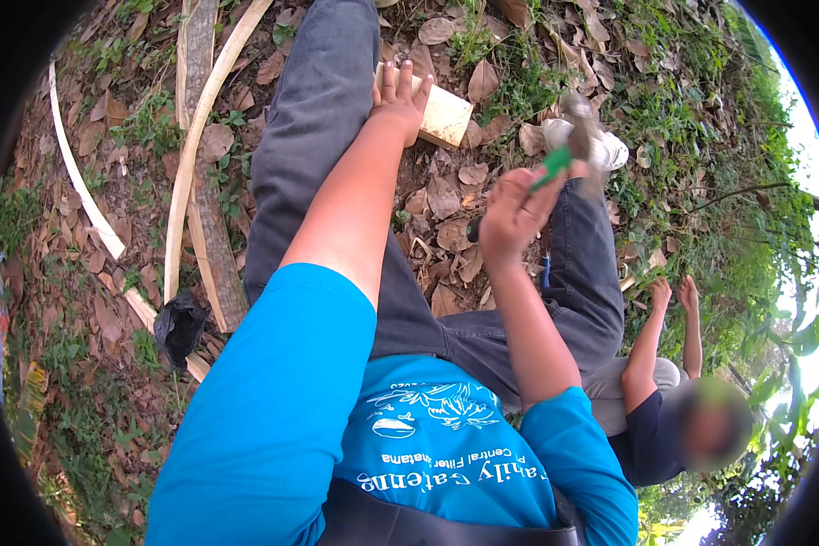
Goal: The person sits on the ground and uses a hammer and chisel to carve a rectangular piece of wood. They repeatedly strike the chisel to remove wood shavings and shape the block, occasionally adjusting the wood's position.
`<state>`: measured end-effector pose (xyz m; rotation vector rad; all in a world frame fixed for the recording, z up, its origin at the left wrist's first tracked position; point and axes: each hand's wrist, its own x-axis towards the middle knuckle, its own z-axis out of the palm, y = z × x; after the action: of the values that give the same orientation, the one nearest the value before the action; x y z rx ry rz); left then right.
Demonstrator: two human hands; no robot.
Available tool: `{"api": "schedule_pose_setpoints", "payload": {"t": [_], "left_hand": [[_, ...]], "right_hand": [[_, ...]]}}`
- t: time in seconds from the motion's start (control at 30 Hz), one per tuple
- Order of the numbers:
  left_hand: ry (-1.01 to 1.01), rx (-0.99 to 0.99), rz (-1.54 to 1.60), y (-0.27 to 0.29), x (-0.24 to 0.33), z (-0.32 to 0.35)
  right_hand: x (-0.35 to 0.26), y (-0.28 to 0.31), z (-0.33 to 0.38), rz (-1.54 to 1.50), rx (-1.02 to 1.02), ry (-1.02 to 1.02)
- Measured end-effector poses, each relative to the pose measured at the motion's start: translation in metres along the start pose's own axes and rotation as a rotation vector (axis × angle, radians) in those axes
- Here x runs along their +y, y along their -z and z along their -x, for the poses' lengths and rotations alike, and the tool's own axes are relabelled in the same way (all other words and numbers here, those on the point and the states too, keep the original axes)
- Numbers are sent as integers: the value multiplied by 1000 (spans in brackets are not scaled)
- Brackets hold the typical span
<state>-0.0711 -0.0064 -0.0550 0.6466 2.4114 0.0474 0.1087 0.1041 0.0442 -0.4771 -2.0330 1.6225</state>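
Note:
My left hand (399,107) lies over the near end of a pale wooden block (444,116), its fingers across the top and holding it beside my left leg. The block rests low over the leaf-covered ground. Raised to the right of it, my right hand (516,218) is closed round the green and black handle of a hammer (555,166). The hammer's metal head is smeared by motion, so its exact shape is hard to make out. It is apart from the block, in front of my right shoe (610,150).
Long curved pale wood strips (196,150) and a rough plank (211,232) lie on the left. A black plastic bag (180,326) is near their lower ends. Another person (642,428) sits at the right, hands raised. Dry leaves and low plants cover the ground.

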Motion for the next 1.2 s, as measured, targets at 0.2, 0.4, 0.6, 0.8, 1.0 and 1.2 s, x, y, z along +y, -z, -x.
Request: {"api": "schedule_pose_setpoints", "payload": {"t": [0.2,0.4,0.6,0.8,1.0,1.2], "left_hand": [[-19,-51,25,0,7,10],[9,-17,32,-4,-2,2],[-30,-42,-7,8,11,3],[-10,-43,22,4,1,6],[-73,6,-17,4,26,0],[-11,38,-15,-8,-2,-2]], "right_hand": [[0,0,-15,156,-218,-305],[-67,-7,-24,-337,-9,123],[63,10,-9,545,-351,-518],[-92,10,-47,-425,-83,-92],[111,38,-10,556,-436,-540],[-51,9,-46,-133,-228,-492]]}}
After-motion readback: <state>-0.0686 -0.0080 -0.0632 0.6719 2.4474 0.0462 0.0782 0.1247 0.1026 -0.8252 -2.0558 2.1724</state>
